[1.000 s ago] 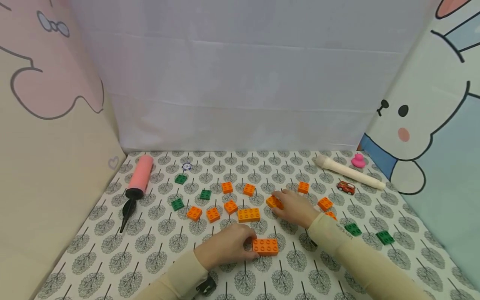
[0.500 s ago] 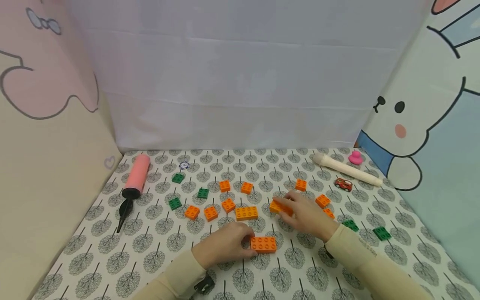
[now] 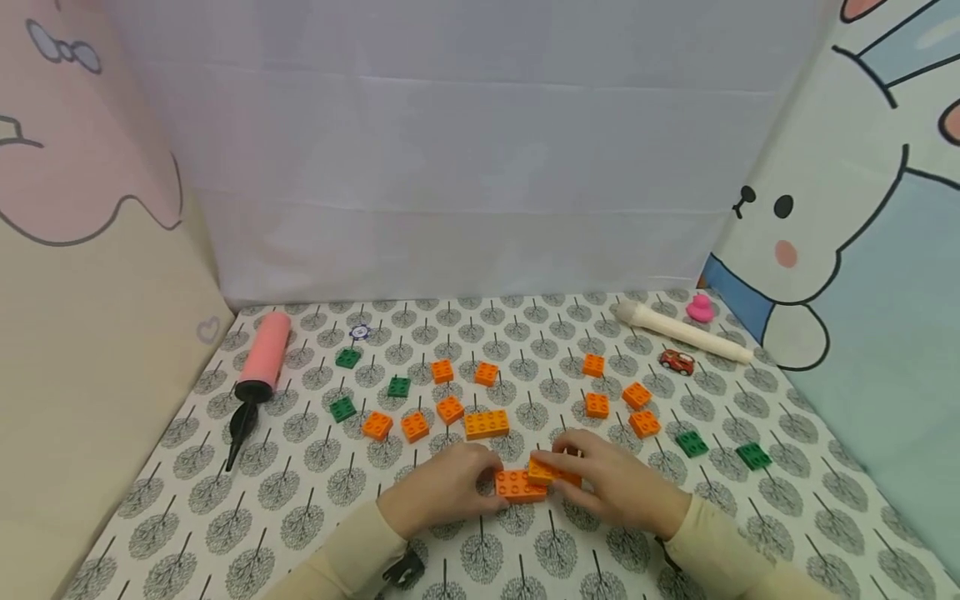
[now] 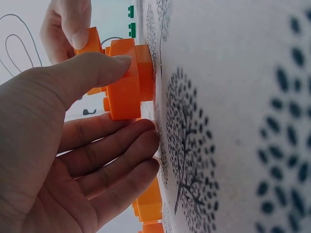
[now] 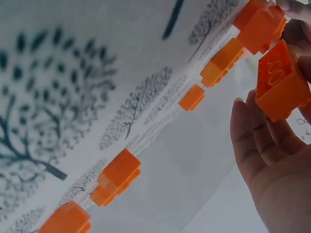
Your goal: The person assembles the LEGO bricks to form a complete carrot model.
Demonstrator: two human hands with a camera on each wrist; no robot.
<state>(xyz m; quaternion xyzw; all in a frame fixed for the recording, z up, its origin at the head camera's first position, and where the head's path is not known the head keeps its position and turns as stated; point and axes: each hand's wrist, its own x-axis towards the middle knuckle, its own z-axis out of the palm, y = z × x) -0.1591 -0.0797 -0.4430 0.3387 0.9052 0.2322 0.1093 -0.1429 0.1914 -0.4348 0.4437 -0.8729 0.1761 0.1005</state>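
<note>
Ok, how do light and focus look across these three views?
Head view: soft, even light, no harsh glare, tree prints fairly crisp; left wrist view: tipped sideways, nearest prints soft; right wrist view: tilted too, greyer, nearest prints hazy, yet the upper brick shows its hollow underside.

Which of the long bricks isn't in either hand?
The yellow-orange brick just beyond the left hand. It lies untouched, while the left hand pinches the redder orange brick and the right hand holds the lifted brick.
</note>
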